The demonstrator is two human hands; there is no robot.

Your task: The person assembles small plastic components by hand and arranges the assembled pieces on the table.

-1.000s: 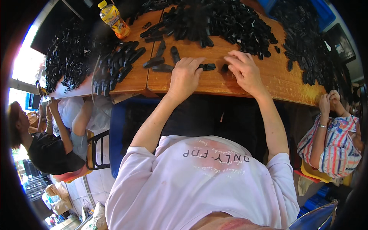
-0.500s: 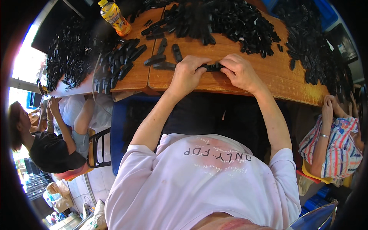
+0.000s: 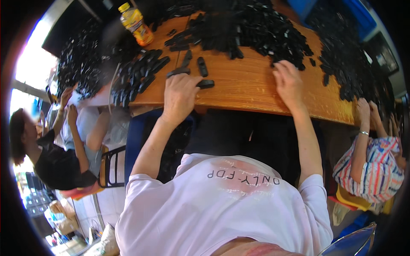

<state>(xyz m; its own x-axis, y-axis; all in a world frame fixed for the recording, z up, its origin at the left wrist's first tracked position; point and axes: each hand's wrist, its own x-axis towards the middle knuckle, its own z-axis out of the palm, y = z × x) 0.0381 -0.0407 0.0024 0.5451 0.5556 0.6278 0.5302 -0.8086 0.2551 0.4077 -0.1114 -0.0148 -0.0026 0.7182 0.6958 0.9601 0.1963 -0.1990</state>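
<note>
My left hand is low over the near edge of the wooden table, its fingers bent among a few loose black parts. By its thumb is a small, long, black plastic part with rounded ends, which the fingers seem to pinch; the palm side is hidden. Another black part lies just beyond it, and one more is to the left of that. My right hand hovers at the near edge of the big heap of black parts, fingers slightly curled and apart, with nothing visible in them.
A drink bottle with a yellow cap stands at the far left of the wooden table. More black parts lie in rows to the left, with further heaps at both sides. One person sits at left, another at right.
My hands have parted from the black part they held together. The left has moved left and nearer to me; the right has shifted right toward the heap. The view has tilted slightly.
</note>
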